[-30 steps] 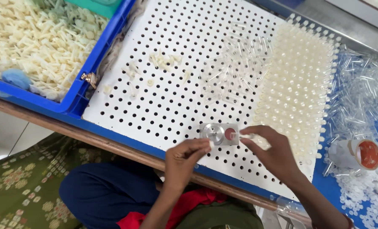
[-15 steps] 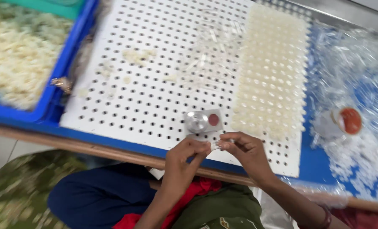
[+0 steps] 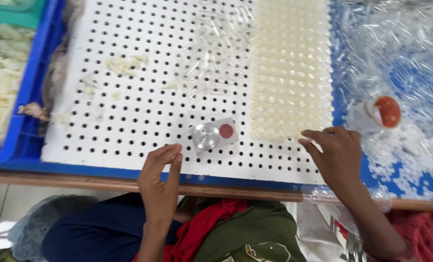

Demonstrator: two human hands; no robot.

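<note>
A white perforated board (image 3: 129, 87) lies in front of me. Its right part is filled with rows of cream plastic pieces (image 3: 291, 68). Near its front edge sits a small metal block with a round silver cap and a red dot (image 3: 214, 134). My left hand (image 3: 160, 179) hovers at the front edge, just left of the block, fingers pinched close together; I cannot see anything in them. My right hand (image 3: 335, 155) rests with fingers spread at the bottom right corner of the filled rows, holding nothing.
Clear plastic tubes (image 3: 211, 53) lie loose on the board's middle. A blue bin (image 3: 17, 97) of cream parts stands at the left. On the right are a heap of clear tubes (image 3: 401, 53), white beads (image 3: 396, 160) and a white bottle with an orange cap (image 3: 379, 112).
Both hands were together at the board's front edge by the metal block. They have parted: the right hand has moved right to the filled rows, the left stays near the block.
</note>
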